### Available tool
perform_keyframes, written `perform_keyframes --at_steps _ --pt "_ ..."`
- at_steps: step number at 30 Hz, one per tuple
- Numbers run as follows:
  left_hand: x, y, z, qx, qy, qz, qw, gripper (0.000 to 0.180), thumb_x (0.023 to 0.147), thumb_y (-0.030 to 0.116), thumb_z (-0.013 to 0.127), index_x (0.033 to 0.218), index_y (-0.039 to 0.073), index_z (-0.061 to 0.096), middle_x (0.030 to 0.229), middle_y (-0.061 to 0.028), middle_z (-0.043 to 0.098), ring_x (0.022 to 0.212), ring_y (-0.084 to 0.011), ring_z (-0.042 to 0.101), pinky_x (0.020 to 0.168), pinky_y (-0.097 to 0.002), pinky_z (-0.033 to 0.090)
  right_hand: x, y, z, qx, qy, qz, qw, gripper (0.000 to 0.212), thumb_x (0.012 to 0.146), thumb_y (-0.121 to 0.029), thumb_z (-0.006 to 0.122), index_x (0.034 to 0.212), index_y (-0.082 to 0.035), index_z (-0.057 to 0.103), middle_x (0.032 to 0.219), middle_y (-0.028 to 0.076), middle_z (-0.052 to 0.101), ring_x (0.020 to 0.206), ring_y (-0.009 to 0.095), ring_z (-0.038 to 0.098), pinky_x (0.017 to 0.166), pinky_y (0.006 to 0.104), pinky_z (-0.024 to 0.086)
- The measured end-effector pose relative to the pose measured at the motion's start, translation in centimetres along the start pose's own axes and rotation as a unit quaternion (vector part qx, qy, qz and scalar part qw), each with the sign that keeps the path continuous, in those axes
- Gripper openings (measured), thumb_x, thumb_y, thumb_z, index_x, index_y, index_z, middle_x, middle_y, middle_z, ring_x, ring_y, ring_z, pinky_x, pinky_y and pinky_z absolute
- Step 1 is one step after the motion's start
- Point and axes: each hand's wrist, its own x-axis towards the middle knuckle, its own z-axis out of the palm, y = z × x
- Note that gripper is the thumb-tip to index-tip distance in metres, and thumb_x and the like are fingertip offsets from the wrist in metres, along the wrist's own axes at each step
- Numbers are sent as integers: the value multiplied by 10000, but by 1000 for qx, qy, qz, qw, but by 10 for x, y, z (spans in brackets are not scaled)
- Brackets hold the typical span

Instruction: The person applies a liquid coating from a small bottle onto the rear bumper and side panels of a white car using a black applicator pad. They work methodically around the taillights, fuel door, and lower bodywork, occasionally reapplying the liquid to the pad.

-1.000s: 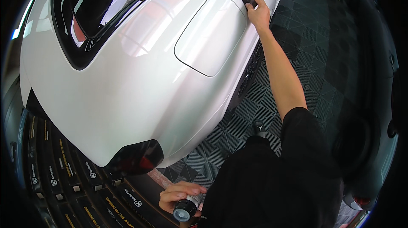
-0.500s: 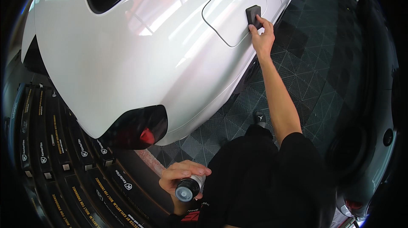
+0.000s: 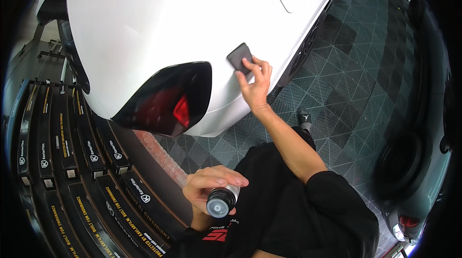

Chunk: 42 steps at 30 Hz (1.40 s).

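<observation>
Gripping a bottle [image 3: 221, 201] between thumb and curled fingers, the left hand [image 3: 204, 186] sits low, left of centre in the frame; the clear-topped black cap faces the camera. Any label on the pale body is too covered to read. That bottle is best held steady and off the paint, as a drip could mark it. Beside it, the shirt [image 3: 308, 210] bears bold red print and small white letters, broken by folds. Just above centre, the right hand [image 3: 256, 85] pinches the near edge of a dark pad [image 3: 237, 57], which lies against the white car [image 3: 159, 27], right of the tail light [image 3: 168, 99]. Good work here would want the pad flat along the curve, pressure light and even, fingertips clear of the panel; no writing shows on it. At lower left, black boxes [image 3: 91, 142] carry white emblems and yellow slogans (the yellow stands out most). At the far right, a dark car [image 3: 433, 171] shows no legible badge.
</observation>
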Motion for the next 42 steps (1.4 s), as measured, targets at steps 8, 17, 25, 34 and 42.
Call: perform_keyframes --at_steps 8,17,25,34,42 --pt "-30 15 -11 32 5 11 999 610 689 144 884 1135 -60 521 980 -268 646 795 -380 695 650 -428 612 -109 -11 21 -10 -107 -95 990 392 656 -131 789 1028 -173 675 1110 102 587 967 301 542 830 429 424" --pt "-21 13 -1 81 64 -11 995 623 708 227 874 1122 -21 482 923 -213 636 705 -343 688 580 -371 599 -66 6 4 -42 -15 -80 996 375 651 -163 780 1016 -190 698 1159 66 613 988 224 580 851 425 386" --pt "28 -13 23 90 55 -26 994 632 704 234 875 1104 -24 459 909 -212 629 692 -327 686 577 -374 609 67 72 -37 -93 95 -58 989 363 683 -78 752 1035 -155 707 1297 78 598 1160 250 575 926 392 393" --pt "111 -53 40 66 -70 13 995 617 743 132 838 1165 -30 418 999 -232 586 793 -379 677 632 -431 626 236 151 -81 27 125 48 991 372 779 -35 707 1149 -64 680 1354 168 557 1227 335 554 1045 388 425" --pt "151 -75 50 86 -48 -27 995 600 761 140 827 1161 -28 413 1022 -229 564 817 -396 670 633 -453 630 370 229 -119 -36 128 107 985 385 798 -85 695 1180 -84 647 1317 145 592 1208 357 561 1027 377 425"
